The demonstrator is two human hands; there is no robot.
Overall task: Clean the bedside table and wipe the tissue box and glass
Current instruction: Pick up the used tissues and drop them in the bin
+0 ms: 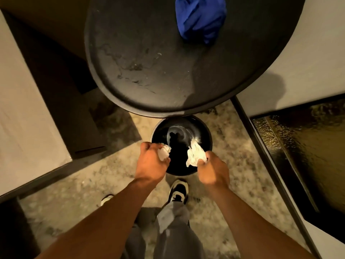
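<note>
Speckled beige floor (pixel 220 161) underfoot, dim warm light, seen straight down. Above the black round waste bin (pixel 209 139), a round black bedside table (pixel 149 58), its rim overhanging the bin's far edge; tabletop streaked with dust and faint smears toward the left. On the table's far right, well apart from the bin, a crumpled blue cloth (pixel 200 17). Directly over the bin's near-left rim, the left hand (pixel 152 161), fingers curled tight round a small balled white tissue (pixel 164 152), only a lump of it showing past the knuckles. Over the bin's near-right rim, the right hand (pixel 214 171), fingers and thumb pinching a larger crumpled white tissue (pixel 196 156), which sticks up and hangs above the bin's dark opening. Both hands close together, not touching, neither one open. Inside the bin, a pale glossy reflection on the bottom. Below the bin, a black-and-white sneaker (pixel 178 191) and grey trousers (pixel 173 230). Left of the bin, a pale bed edge (pixel 24 128); right of it, a dark framed panel (pixel 298 146) with a glossy surface.
</note>
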